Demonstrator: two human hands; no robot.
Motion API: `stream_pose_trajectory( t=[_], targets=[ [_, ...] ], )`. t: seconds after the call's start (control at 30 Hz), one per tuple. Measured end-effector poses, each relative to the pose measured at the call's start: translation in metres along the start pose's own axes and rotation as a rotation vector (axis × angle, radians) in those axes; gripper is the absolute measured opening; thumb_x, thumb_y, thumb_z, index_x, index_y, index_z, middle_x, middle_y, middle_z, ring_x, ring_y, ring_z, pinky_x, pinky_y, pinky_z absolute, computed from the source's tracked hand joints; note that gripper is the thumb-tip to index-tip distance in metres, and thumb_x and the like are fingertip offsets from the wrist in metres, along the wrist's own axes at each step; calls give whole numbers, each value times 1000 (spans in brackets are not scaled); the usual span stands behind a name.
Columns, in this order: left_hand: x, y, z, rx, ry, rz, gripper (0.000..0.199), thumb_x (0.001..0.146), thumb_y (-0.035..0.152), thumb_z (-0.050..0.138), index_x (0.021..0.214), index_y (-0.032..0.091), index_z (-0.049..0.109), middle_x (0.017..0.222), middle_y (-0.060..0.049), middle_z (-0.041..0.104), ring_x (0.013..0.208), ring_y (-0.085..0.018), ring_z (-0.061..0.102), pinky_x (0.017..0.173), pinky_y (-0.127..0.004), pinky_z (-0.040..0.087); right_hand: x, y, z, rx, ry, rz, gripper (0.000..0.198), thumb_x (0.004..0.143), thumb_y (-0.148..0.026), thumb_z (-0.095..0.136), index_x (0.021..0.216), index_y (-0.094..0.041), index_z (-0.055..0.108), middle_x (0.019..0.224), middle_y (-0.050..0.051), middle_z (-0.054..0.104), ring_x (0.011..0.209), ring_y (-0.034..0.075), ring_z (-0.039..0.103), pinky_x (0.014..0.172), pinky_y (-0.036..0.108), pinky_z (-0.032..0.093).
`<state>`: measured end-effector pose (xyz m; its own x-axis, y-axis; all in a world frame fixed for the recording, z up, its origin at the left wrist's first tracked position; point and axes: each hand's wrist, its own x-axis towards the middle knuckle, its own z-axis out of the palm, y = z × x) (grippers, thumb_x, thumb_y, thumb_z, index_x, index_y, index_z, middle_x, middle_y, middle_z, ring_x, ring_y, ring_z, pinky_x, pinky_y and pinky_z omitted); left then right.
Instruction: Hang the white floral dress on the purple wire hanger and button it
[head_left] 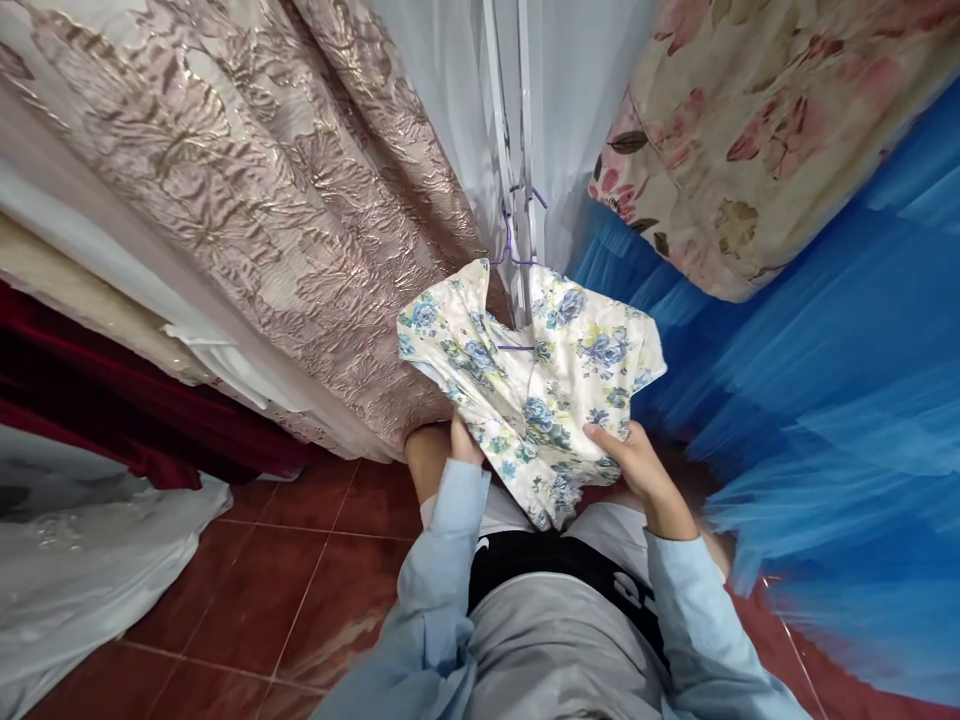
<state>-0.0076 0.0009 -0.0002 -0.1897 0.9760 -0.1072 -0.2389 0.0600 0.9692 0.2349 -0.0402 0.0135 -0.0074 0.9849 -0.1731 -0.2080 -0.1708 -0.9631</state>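
Observation:
A short-sleeved white blouse (536, 400) with blue and yellow flowers hangs on a purple hanger (508, 240) in front of me. The hanger's hook reaches up to a white metal rack (525, 130). My left hand (465, 442) grips the blouse's left side low down, its fingers mostly hidden behind the cloth. On the other side, my right hand (637, 460) pinches the edge, with the thumb lying on the front and the fingers behind. Between the hands the fabric is creased and its hem bunches near my lap.
Pink and gold brocade cloth (300, 200) hangs close at the left, beside dark red velvet (150, 390) and a white garment (90, 570). To the right hang a beige floral garment (750, 150) and blue tulle (840, 380). Red tiles (300, 570) cover the floor.

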Motion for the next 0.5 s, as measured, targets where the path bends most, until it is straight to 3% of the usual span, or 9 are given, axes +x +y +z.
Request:
stream_pose_trajectory(
  t=[0.07,0.17,0.27,0.37,0.5],
  targets=[
    [-15,-11,-5,19,157,124,63,98,73,26,133,31,57,130,-9,64,128,-26,59,105,-42,51,-6,-3,-8,-23,10,-3,47,66,-51,90,95,-15,78,99,11,80,87,31,75,79,38,59],
    [-39,-18,1,310,340,431,53,92,67,51,131,31,54,138,-13,55,135,-29,52,110,-44,45,-10,-7,-12,-72,19,-31,47,63,-49,92,94,-16,79,97,9,80,84,29,75,76,36,59],
    [-49,-15,18,599,165,588,36,90,52,65,118,29,61,124,-13,61,124,-30,57,110,-43,43,-11,-9,-11,-115,29,-43,46,62,-46,93,95,-16,80,98,9,80,83,28,74,77,35,59],
    [-40,-10,33,608,-22,515,18,95,43,60,103,27,63,98,-8,69,89,-23,66,86,-36,51,-10,-15,-11,-138,50,-43,47,61,-45,94,94,-16,80,100,10,80,84,27,74,77,34,59],
    [-27,-7,44,658,-102,479,17,95,37,57,90,21,61,77,-2,67,65,-15,60,67,-27,44,-7,-24,-14,-185,35,-12,52,60,-47,93,97,-13,79,105,12,80,87,29,74,77,35,59]
  ],
)
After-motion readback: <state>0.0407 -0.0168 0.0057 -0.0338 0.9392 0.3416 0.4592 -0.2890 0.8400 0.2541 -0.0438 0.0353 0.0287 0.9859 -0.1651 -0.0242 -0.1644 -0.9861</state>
